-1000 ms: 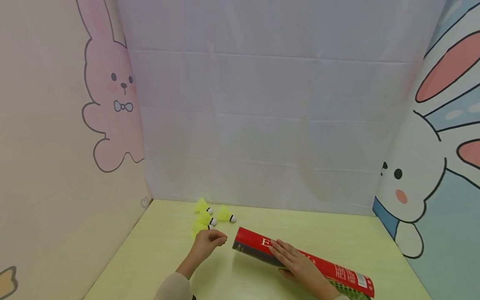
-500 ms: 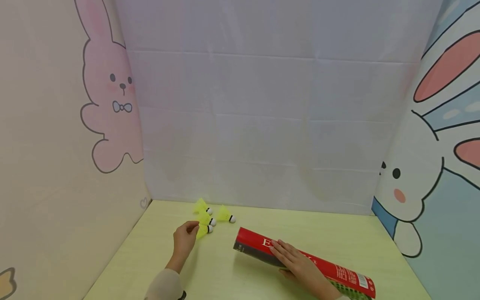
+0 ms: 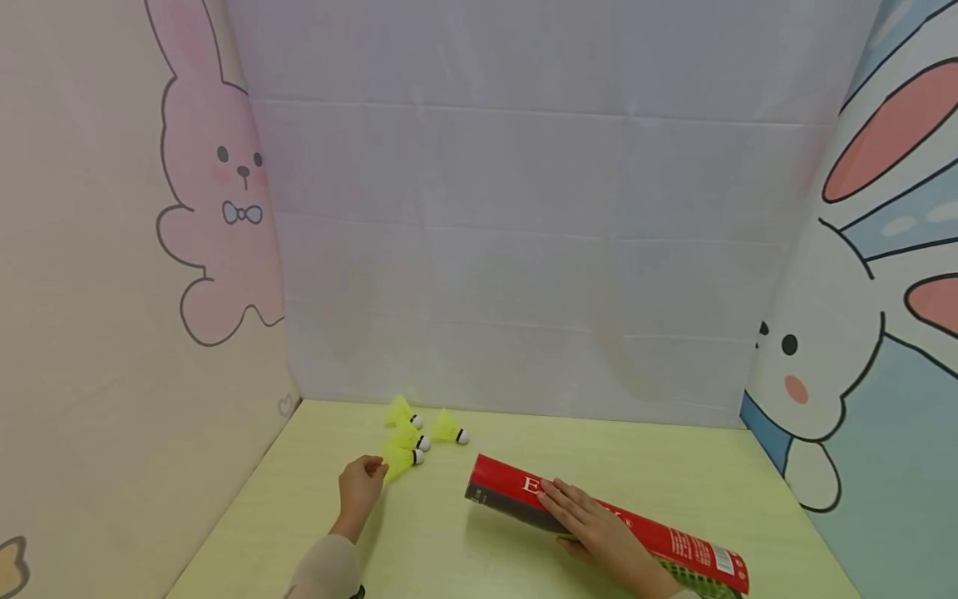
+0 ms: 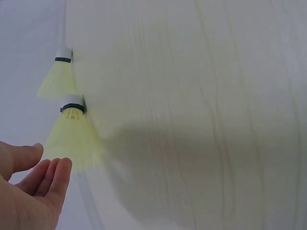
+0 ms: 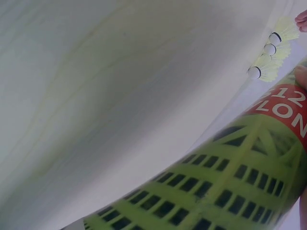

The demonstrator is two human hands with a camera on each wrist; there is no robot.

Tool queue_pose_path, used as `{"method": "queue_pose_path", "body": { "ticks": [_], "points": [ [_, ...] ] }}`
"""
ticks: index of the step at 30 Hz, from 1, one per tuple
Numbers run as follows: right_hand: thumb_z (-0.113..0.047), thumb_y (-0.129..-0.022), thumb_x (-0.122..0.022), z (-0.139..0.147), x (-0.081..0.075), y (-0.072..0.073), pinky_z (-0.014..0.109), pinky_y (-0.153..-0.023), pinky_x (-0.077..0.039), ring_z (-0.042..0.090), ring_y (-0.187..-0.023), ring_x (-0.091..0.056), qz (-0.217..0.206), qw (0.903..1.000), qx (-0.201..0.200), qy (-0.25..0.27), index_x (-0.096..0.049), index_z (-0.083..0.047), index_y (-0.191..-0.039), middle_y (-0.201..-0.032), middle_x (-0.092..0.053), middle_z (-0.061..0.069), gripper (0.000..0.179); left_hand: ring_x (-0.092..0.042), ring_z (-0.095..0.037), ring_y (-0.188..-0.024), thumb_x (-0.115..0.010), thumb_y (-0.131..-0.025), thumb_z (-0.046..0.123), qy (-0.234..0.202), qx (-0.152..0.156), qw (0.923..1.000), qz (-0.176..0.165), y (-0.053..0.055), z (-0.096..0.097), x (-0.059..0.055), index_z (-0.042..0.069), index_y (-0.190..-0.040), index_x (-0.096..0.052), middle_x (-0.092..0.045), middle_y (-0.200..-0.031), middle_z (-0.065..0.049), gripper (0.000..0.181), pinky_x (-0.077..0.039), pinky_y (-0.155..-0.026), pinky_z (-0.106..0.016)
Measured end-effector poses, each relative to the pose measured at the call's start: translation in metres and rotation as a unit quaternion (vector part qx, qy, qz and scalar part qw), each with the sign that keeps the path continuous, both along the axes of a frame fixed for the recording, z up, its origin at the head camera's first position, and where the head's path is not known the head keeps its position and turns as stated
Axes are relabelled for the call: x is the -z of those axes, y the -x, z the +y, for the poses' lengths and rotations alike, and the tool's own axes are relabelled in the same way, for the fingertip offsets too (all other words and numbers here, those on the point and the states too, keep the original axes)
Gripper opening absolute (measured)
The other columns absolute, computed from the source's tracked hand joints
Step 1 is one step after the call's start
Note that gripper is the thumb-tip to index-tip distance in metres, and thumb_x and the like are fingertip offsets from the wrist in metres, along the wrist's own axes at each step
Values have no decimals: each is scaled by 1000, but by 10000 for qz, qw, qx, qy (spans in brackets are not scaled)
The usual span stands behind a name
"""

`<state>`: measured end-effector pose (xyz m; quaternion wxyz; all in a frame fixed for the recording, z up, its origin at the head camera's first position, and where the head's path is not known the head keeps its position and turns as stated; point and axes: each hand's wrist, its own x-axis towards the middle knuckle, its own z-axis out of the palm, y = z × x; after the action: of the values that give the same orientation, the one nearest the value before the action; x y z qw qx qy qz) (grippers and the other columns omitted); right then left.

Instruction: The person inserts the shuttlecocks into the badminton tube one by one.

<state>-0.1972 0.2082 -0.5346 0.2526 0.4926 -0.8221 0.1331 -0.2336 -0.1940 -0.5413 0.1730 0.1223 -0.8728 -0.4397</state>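
On the table, my left hand (image 3: 362,491) is at the feathered end of the nearest yellow shuttlecock (image 3: 402,460). The left wrist view shows a gap between thumb and fingertips, right at that shuttlecock's skirt (image 4: 72,143); whether they touch it I cannot tell. Several more shuttlecocks lie just beyond, among them one to the right (image 3: 451,429) and one at the back (image 3: 402,413). My right hand (image 3: 591,524) grips a red, grey and green shuttlecock tube (image 3: 677,545), fingers across its top and thumb below. The tube lies slanted, its far end pointing left.
The pale yellow table (image 3: 636,457) meets a white cloth backdrop (image 3: 524,249) just behind the shuttlecocks. Rabbit-printed walls stand on the left (image 3: 224,249) and the right (image 3: 823,374).
My left hand has moved left from near the tube's end to the skirt of the nearest shuttlecock, then slightly back toward me. The right hand and tube have stayed put.
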Motion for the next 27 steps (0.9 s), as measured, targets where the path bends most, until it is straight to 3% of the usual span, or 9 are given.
{"method": "queue_pose_path", "body": {
  "ticks": [13,27],
  "points": [
    [-43,-102,-37,0,-1,0,20,-113,-14,29,-134,-41,-136,9999,0,-2,-39,-4,-146,-149,-41,12,59,-64,-29,-71,-69,-85,0,150,43,9999,-64,7,2,12,-11,-87,-69,-68,-79,-19,11,-52,-57,-34],
    [-40,-102,-39,0,1,1,20,-112,-16,29,-133,-42,23,9999,-105,73,-41,-2,-144,-146,-44,14,57,-63,-20,-63,-69,-86,1,235,180,9995,-86,3,2,10,-8,-86,-71,-68,-73,-12,9,-50,-55,-31]
  ]
}}
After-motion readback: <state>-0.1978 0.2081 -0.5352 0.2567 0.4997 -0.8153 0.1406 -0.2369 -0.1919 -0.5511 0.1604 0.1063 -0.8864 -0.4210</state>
